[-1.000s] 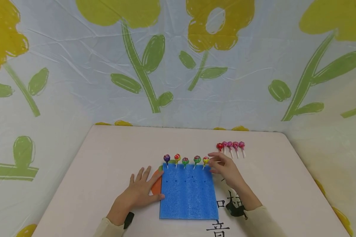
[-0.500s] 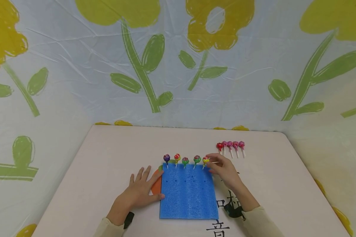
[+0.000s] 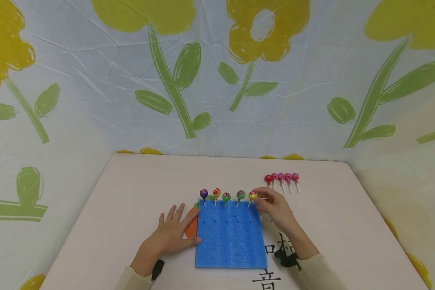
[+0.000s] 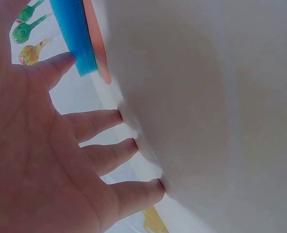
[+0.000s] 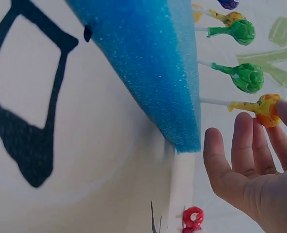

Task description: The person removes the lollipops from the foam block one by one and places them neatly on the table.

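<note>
While the blue foam block, lower centre of the head view, is touched by the spread left hand, the yellow lollipop at its upper-right corner is pinched by the right hand. In the left wrist view, one fingertip is set against the block, upper left. In the right wrist view, the lollipop is gripped at right.

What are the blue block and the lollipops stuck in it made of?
The blue block looks like foam, mostly matte, judging by its grainy, speckled surface. The lollipops seem wrapped in thin, shiny plastic film, given the glossy creases. Their white sticks look smooth, perhaps plastic or paper.
</note>
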Motion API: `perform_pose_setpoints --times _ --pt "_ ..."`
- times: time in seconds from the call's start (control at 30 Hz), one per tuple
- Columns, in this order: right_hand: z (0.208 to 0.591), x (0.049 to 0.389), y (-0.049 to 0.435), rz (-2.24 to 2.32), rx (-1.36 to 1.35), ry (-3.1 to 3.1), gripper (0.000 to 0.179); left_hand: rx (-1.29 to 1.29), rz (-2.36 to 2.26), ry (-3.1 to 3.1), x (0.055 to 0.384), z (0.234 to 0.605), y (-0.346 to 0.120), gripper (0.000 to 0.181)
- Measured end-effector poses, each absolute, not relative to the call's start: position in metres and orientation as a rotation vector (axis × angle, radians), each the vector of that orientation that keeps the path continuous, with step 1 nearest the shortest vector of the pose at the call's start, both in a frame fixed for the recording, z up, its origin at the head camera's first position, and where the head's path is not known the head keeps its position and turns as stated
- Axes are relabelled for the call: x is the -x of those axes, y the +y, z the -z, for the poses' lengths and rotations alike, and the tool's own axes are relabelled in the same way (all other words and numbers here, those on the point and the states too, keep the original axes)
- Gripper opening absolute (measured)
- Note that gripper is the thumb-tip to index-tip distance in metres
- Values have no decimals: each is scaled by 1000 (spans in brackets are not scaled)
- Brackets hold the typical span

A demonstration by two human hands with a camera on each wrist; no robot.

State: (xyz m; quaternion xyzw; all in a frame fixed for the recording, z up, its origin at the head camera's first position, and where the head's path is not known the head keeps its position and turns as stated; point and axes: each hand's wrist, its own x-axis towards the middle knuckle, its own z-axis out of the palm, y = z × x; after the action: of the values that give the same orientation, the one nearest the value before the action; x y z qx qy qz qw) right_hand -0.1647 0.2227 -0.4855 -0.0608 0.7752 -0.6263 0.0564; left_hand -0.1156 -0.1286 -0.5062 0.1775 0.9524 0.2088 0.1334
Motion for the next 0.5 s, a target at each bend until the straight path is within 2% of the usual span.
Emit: perform_pose_setpoints --times 0.5 --pt "478 165 242 1850 157 2490 36 -523 -619 2757 116 506 -129 86"
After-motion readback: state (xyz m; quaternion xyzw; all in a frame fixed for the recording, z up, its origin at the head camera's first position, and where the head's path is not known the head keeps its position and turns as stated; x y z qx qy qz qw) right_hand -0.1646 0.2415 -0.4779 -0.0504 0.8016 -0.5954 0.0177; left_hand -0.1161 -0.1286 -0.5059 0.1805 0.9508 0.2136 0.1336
